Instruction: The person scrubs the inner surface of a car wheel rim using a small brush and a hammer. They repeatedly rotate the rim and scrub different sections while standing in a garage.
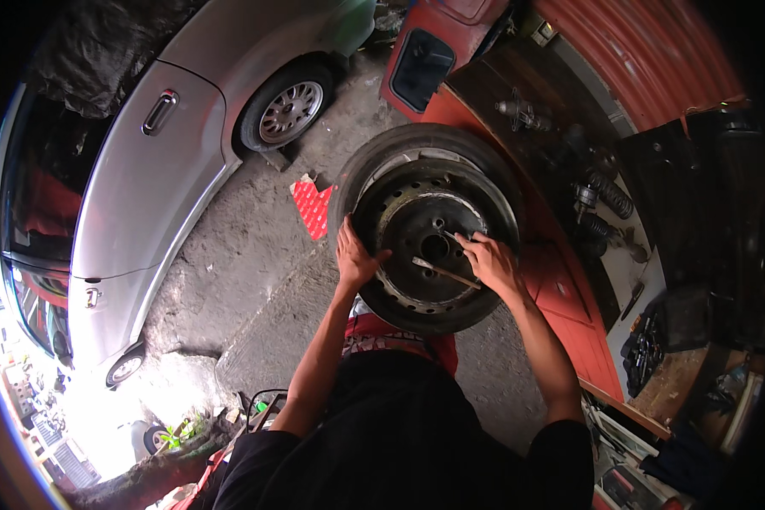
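A dark steel wheel rim point(399, 295) with bolt holes around a central hub hole lies in front of me, on a larger tire point(495, 161) with a light rim. At its left edge rests my left hand point(357, 257), fingers stretched and thumb spread over the side. My right hand point(490, 262) is over the right half of the disc, fingers pinched around a thin, light-coloured tool point(452, 235) whose tip points at a bolt hole; its exact kind is unclear. Below the hub hole, a brush point(450, 274) with a wooden handle lies across the rim.
On the left stands a silver car point(157, 161). Red patterned cardboard point(312, 206) lies on the rough concrete floor point(221, 263). To the right is a red cabinet point(561, 289), with shock absorbers and springs point(608, 194) on the bench above. A red vehicle door point(421, 64) stands ahead.
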The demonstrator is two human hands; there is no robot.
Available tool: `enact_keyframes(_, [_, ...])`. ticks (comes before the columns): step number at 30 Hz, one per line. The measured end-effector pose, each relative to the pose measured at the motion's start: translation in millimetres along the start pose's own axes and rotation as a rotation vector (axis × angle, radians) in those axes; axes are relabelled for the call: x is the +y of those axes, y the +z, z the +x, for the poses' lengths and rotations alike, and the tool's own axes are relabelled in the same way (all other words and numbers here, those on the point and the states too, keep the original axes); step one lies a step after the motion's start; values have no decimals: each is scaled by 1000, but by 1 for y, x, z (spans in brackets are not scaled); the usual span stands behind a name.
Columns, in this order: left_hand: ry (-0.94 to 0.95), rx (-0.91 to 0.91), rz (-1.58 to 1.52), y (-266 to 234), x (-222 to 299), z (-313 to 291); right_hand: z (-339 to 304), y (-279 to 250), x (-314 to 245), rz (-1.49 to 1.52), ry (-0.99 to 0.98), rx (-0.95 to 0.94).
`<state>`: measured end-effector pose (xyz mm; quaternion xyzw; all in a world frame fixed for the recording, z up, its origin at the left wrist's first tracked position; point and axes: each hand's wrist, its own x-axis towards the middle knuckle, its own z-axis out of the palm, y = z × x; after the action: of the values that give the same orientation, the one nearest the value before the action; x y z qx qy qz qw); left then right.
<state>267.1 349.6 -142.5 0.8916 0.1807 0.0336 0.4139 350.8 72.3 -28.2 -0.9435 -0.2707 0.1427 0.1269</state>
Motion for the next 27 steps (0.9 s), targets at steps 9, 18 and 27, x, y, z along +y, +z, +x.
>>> enact_keyframes(9, [17, 40, -2, 2, -3, -1, 11, 9, -30, 51, -31, -25])
enact_keyframes(18, [36, 47, -15, 3, 2, 1, 14, -13, 27, 5, -66, 226])
enact_keyframes(27, [20, 19, -34, 0, 1, 0, 33, -16, 1, -44, -144, -63])
